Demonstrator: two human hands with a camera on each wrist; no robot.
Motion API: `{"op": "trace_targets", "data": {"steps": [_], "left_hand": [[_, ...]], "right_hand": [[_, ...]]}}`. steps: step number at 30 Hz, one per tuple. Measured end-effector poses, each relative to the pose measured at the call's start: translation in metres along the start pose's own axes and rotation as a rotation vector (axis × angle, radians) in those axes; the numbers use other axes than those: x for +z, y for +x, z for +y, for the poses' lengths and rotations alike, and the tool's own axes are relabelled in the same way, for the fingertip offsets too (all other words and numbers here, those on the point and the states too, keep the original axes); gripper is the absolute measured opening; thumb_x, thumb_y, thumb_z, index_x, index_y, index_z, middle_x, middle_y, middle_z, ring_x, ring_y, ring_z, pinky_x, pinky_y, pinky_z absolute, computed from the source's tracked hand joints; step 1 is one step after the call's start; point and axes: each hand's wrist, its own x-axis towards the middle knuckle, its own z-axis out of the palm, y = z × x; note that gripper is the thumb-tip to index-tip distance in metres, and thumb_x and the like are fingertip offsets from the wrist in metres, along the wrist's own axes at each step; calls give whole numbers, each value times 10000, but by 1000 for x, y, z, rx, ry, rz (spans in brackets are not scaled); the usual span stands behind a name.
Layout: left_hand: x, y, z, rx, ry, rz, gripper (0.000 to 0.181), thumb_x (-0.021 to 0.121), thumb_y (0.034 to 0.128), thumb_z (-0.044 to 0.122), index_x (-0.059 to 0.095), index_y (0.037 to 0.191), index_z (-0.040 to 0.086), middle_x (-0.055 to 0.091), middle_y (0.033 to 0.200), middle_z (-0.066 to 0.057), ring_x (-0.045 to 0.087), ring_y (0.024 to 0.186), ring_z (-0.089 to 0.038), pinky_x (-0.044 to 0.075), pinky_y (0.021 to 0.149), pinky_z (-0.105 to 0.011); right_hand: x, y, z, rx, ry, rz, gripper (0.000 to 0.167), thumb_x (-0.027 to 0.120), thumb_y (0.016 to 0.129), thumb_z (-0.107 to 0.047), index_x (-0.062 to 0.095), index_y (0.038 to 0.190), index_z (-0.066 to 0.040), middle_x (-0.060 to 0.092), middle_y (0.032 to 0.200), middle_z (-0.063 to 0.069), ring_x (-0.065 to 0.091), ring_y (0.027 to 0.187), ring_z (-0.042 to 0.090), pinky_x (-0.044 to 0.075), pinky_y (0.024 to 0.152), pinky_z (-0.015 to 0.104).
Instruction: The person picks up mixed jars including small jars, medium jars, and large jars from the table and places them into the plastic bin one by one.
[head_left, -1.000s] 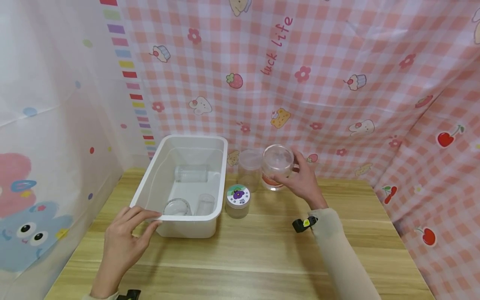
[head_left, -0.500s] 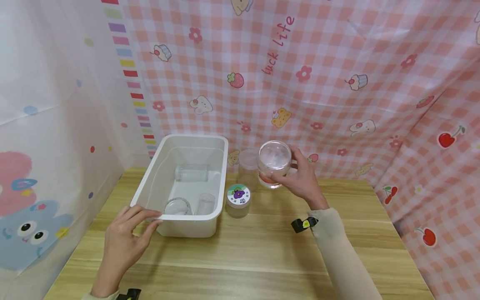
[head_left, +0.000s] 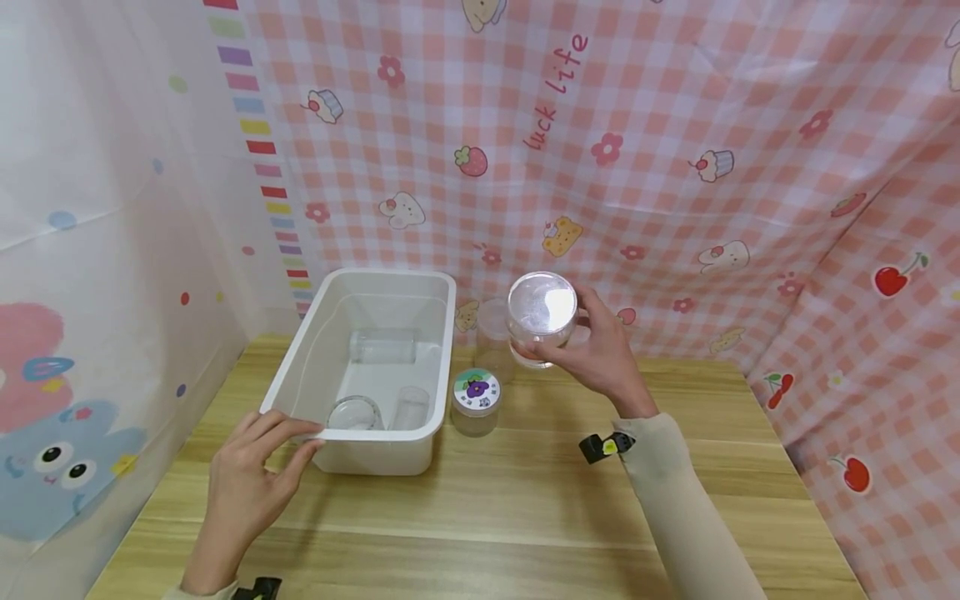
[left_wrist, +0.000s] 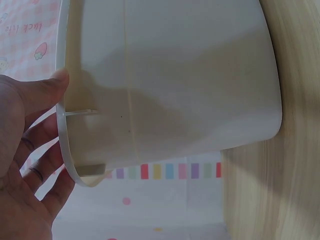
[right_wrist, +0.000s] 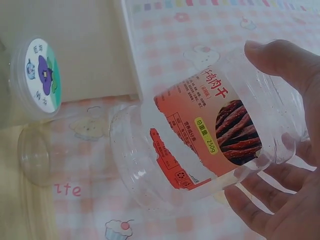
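My right hand (head_left: 600, 354) grips a clear plastic jar (head_left: 542, 310) above the table. In the right wrist view the jar (right_wrist: 135, 165) shows a torn red label (right_wrist: 200, 135), with the thumb of my right hand (right_wrist: 285, 135) on one side and the fingers on the other. My left hand (head_left: 251, 479) pinches the near left rim of the white bin (head_left: 375, 454); in the left wrist view the thumb and fingers of my left hand (left_wrist: 35, 145) lie on either side of the bin's rim (left_wrist: 61, 100). Inside the bin lie several clear containers (head_left: 384, 347).
Right of the bin stands a small jar (head_left: 476, 404) with a purple-and-green picture on its lid. Behind it is a tall clear container (head_left: 491, 350), partly hidden by the held jar. A checked cloth (head_left: 645, 200) hangs behind the wooden table (head_left: 525, 517).
My right hand has raised the labelled jar and moved it slightly left, closer to the tall clear container. My left hand has stayed on the bin's rim.
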Motion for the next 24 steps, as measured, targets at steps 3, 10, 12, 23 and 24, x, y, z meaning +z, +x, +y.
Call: {"op": "trace_targets", "data": {"steps": [3, 10, 12, 23, 24], "left_hand": [[0, 0, 0, 1, 1, 1, 237, 905, 709, 110, 795, 914, 152, 707, 828, 43, 434, 731, -58, 340, 589, -199], [0, -1, -1, -13, 4, -10, 228, 906, 719, 118, 796, 915, 154, 710, 836, 43, 435, 733, -58, 345, 595, -204], [0, -1, -1, -10, 5, -9, 228, 906, 719, 119, 795, 915, 153, 710, 835, 43, 435, 733, -59, 346, 597, -206], [0, -1, -1, -3, -3, 0, 229, 903, 716, 111, 795, 913, 150, 709, 836, 40, 457, 729, -88, 353, 598, -206], [0, -1, -1, -6, -2, -2, 227, 904, 717, 113, 795, 913, 151, 709, 837, 42, 455, 733, -79, 354, 600, -206]], "right_hand": [[2, 3, -5, -43, -9, 1, 905, 964, 690, -358, 505, 1467, -291, 608, 1380, -34, 588, 1225, 204, 503, 1010, 484], [5, 10, -17, -70, -28, -9, 925, 955, 690, -375, 488, 1483, -289, 621, 1354, -11, 603, 1201, 204, 517, 1004, 481], [6, 11, -20, -82, -43, -11, 947, 953, 691, -383, 472, 1502, -287, 621, 1358, -1, 601, 1197, 204, 516, 997, 480], [14, 23, -32, -184, -59, -54, 954, 959, 698, -346, 459, 1509, -300, 604, 1395, -6, 576, 1236, 185, 514, 989, 461], [15, 25, -33, -189, -57, -61, 948, 959, 698, -348, 461, 1504, -303, 603, 1394, -17, 575, 1237, 178, 518, 992, 460]]}}
